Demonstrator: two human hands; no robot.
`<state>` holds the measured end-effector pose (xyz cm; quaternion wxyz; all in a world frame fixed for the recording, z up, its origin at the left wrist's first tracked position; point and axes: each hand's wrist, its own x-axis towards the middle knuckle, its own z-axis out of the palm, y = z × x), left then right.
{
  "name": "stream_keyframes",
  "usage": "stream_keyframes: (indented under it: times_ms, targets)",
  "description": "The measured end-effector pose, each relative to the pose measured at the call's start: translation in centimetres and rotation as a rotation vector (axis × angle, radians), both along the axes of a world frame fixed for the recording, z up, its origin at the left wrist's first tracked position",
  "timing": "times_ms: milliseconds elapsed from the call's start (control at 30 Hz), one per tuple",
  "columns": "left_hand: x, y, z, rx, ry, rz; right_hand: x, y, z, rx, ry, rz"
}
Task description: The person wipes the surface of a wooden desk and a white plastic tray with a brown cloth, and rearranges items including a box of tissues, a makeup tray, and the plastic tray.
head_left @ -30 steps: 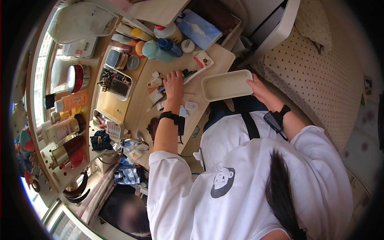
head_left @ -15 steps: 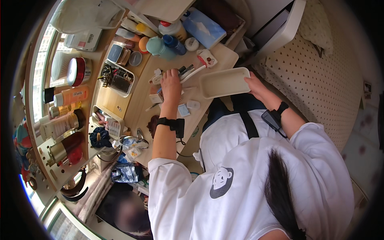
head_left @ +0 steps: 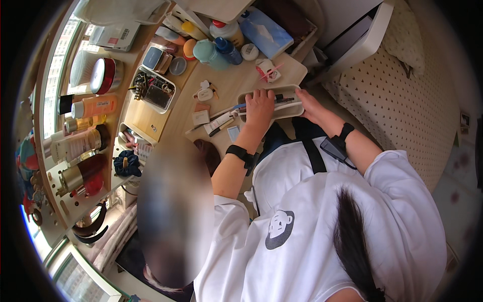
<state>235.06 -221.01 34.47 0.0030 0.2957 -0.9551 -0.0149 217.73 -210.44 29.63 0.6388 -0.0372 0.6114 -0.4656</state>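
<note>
My right hand (head_left: 313, 105) grips the right end of a shallow white tray (head_left: 288, 110) at the near edge of the desk. Its fingers are closed on the rim. My left hand (head_left: 260, 104) reaches into the tray, fingers curled over several slim pens (head_left: 285, 99). Dark pen ends stick out to the right of that hand, and lighter stick ends show to its left. Left of the tray lie a white tube (head_left: 218, 122), a black pencil (head_left: 222, 128), a small white-fronted box (head_left: 200, 118) and a pale blue square (head_left: 233, 133). What lies under my left palm is hidden.
Bottles, among them a teal one (head_left: 210, 54), and a blue tissue pack (head_left: 266, 32) stand at the desk's back. A red-and-white packet (head_left: 267, 70) lies beyond the tray. Left are an organizer box (head_left: 163, 105) and shelved cosmetics. A blurred person (head_left: 173, 211) is at lower left.
My left hand has moved right from the desk into the tray, bringing pens with it. The tray has shifted left in my right hand's grip. The blurred person has come closer to my left arm.
</note>
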Motion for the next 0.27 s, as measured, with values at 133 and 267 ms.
stream_keyframes:
  times_ms: [133, 267]
  targets:
    - [0.1, 0.4, -1.4, 0.064, 0.02, -0.01, 0.1, -0.1, 1.0, 0.057, 0.051, 0.011]
    - [-0.4, 0.2, -1.4, 0.131, 0.065, -0.031, 0.5, 0.1, 1.2, 0.008, 0.106, -0.011]
